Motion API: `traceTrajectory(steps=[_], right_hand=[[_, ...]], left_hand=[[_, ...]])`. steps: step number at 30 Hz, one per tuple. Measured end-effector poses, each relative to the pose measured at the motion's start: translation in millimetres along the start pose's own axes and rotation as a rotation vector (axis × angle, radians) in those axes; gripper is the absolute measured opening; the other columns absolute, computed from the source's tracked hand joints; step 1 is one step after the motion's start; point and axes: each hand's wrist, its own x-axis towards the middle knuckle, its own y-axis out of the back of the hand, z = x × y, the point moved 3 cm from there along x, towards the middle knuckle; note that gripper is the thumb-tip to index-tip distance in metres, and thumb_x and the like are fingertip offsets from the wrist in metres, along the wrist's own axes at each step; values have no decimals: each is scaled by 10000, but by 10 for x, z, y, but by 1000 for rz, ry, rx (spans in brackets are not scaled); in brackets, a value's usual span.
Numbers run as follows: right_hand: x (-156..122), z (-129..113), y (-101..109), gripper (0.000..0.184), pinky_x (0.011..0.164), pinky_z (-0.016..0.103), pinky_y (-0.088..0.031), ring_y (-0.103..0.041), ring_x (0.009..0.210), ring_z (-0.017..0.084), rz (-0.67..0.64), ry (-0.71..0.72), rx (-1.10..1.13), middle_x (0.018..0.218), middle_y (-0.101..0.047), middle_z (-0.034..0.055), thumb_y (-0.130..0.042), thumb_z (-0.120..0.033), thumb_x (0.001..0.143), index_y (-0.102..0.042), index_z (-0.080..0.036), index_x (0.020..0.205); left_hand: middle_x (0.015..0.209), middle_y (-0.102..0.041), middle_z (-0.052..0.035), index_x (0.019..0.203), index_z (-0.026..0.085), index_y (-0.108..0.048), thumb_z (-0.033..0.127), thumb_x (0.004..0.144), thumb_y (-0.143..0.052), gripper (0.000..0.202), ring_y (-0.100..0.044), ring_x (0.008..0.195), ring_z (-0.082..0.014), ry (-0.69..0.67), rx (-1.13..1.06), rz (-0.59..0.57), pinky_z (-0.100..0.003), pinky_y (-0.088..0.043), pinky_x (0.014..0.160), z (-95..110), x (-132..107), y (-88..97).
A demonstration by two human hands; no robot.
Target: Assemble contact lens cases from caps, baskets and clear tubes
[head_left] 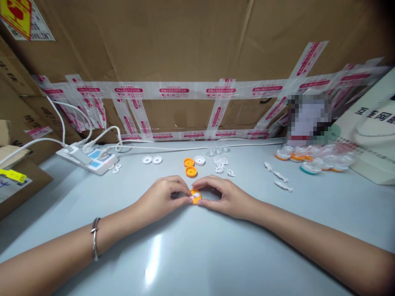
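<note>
Though just beyond the pinched orange cap (pixel 195 196), two orange rings (pixel 191 171), white disc (pixel 199 160) alongside.

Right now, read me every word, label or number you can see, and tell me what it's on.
Packing tape on the cardboard wall: red print, too small to read.
Sticker, top left: upside down, blurred.
White box, right: dark Chinese characters, first perhaps "互", rest unclear.
Yellow label on left carton: unreadable.
</note>
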Motion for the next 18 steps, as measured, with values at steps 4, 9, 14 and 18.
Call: traceTrajectory(steps=[4, 9, 14, 18], right_hand=[[-3, -46, -39, 258, 827, 326, -482, -605, 909, 170, 58, -11, -50, 982, -656, 65, -629, -231, 747, -581, -172, 993], [-7, -122, -96, 135, 748, 318, -487, -604, 797, 166, 104, 17, -107, 834, -670, 46, -626, -200, 747, -616, -171, 878], [-21, -99, -130, 41, 734, 318, -486, -608, 786, 167, 172, 101, -107, 809, -681, 56, -646, -203, 741, -652, -179, 775], [-31, -73, -136, 27, 710, 314, -496, -612, 766, 166, 195, 114, -108, 799, -678, 65, -656, -197, 733, -661, -171, 730]], left_hand=[[818, -661, -27, 790, 185, -720, 212, 764, -635, 92, -621, 767, -144, 52, 9, 13, -251, -470, 726, -3, 29, 14], [742, -669, -14, 740, 179, -717, 206, 733, -662, 62, -618, 680, -139, 101, 149, -39, -232, -453, 631, 43, 90, 53], [747, -689, -36, 781, 164, -716, 171, 768, -611, 106, -626, 673, -151, 18, 371, -124, -231, -448, 611, 101, 116, 41], [778, -692, -76, 798, 135, -705, 162, 797, -568, 140, -640, 710, -177, -171, 525, -171, -255, -473, 645, 107, 107, 24]])
